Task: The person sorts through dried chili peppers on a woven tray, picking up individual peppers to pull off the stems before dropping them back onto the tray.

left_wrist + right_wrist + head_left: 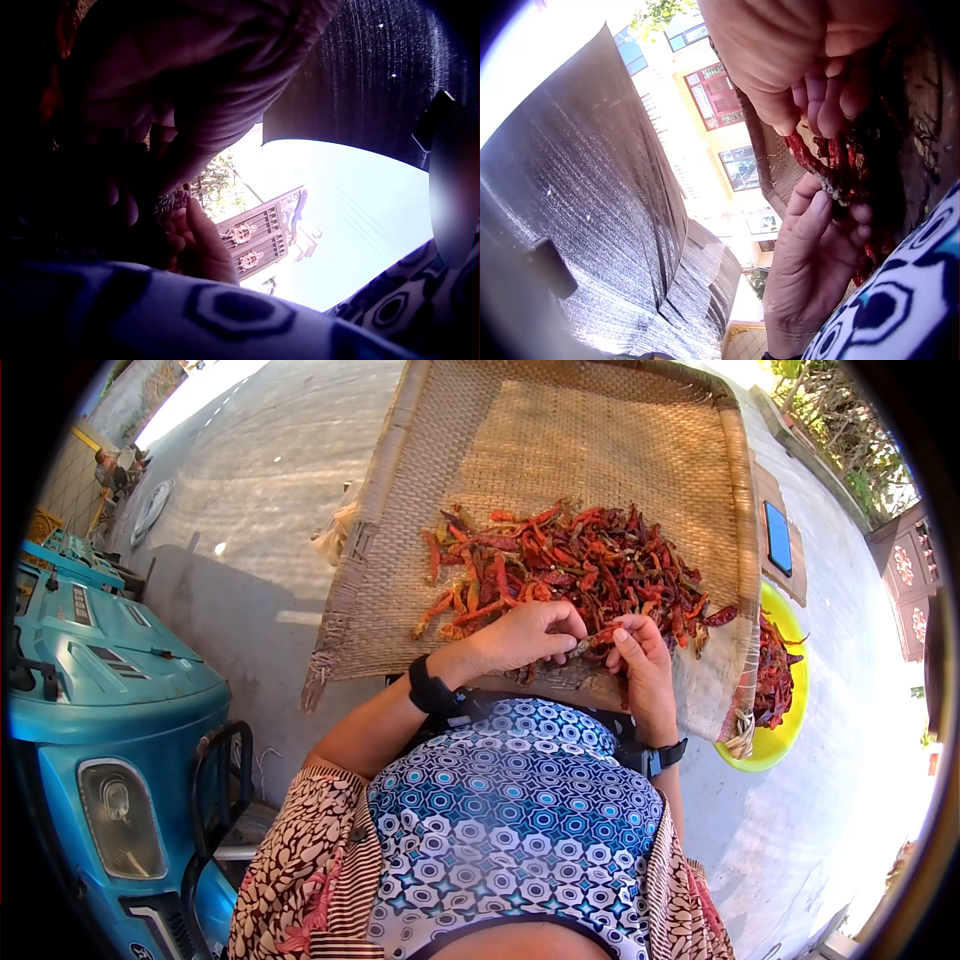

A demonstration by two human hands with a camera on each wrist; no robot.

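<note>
A dried red chili (805,159) is stretched between both hands in the right wrist view. The left hand (528,635) pinches its pale stem end between thumb and fingers. Across from it, the right hand (646,672) holds the red end between thumb and fingertips. Both hands hover over the near edge of a woven tray (560,430), where a heap of dried red chilies (590,560) lies just beyond the fingers. The left wrist view is dark; the right hand's thumb (206,232) shows there near the chili.
A yellow basin (768,748) with more red chilies (772,675) stands right of the tray. Beside the tray's right edge, a phone (778,538) lies on a board. A blue vehicle (130,690) stands at the left, with a black metal bar near it.
</note>
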